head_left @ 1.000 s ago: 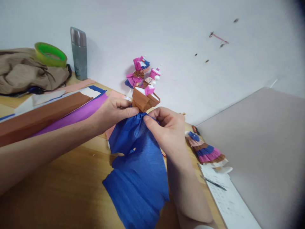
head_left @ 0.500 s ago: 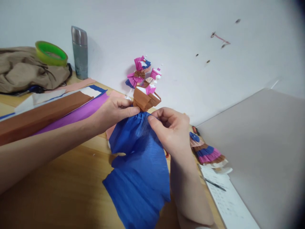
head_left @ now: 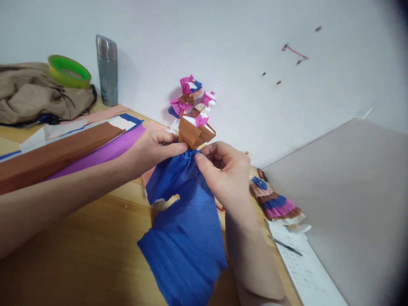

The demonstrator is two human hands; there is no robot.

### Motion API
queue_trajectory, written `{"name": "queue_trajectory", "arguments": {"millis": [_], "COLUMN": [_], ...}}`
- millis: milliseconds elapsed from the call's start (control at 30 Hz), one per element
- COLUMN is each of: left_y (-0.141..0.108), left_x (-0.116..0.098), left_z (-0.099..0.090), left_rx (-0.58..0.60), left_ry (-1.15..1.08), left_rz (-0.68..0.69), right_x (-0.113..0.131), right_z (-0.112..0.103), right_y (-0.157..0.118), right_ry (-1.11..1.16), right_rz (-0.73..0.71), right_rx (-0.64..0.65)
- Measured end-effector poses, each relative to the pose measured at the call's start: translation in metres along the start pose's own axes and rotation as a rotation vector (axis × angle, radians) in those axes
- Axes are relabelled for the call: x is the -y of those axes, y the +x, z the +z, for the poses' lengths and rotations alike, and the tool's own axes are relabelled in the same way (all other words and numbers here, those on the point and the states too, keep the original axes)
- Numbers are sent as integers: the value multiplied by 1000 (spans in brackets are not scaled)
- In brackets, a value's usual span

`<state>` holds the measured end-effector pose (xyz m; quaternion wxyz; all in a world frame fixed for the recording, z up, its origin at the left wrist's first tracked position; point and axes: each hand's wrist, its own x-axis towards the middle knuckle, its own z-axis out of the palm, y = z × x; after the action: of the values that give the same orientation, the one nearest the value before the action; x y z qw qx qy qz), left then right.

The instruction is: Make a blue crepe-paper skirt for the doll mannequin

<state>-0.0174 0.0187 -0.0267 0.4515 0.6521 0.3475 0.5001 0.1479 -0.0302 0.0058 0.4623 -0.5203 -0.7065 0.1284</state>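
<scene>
A long sheet of blue crepe paper (head_left: 194, 225) hangs below a brown paper piece (head_left: 193, 131), its top edge gathered into small pleats. My left hand (head_left: 162, 144) is closed where the brown piece meets the gathers, thumb pressed on the front. On the other side my right hand (head_left: 225, 163) pinches the upper edge of the blue paper between thumb and forefinger. Behind the brown piece rise pink, blue, brown and white folded-paper decorations (head_left: 188, 97); I cannot tell whether they are joined to it.
Brown crepe paper (head_left: 63, 151) and purple crepe paper (head_left: 105, 146) lie at left. Behind stand a flask (head_left: 107, 72) and a green tape roll (head_left: 68, 71) on brown cloth (head_left: 28, 93). At right are a tiered paper dress (head_left: 277, 199), a written sheet (head_left: 299, 259) and a pen (head_left: 288, 246).
My right hand has shifted slightly left, toward my left hand, bringing the blue paper's edge in with it. The gap in the blue paper has widened. My left hand stays put.
</scene>
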Motion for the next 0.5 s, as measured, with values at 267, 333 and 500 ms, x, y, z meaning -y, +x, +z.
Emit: {"name": "queue_trajectory", "arguments": {"millis": [267,333,500], "left_y": [-1,-2,-2], "left_x": [-1,-1,0], "left_z": [2,2,3], "left_rx": [27,28,53], "left_ry": [-30,-32,-27], "left_rz": [18,1,-5], "right_x": [-1,0,3], "right_z": [6,5,5], "right_y": [-1,-3,-7], "right_ry": [54,84,162], "right_rz": [6,22,45], "right_rx": [-32,-31,-12]}}
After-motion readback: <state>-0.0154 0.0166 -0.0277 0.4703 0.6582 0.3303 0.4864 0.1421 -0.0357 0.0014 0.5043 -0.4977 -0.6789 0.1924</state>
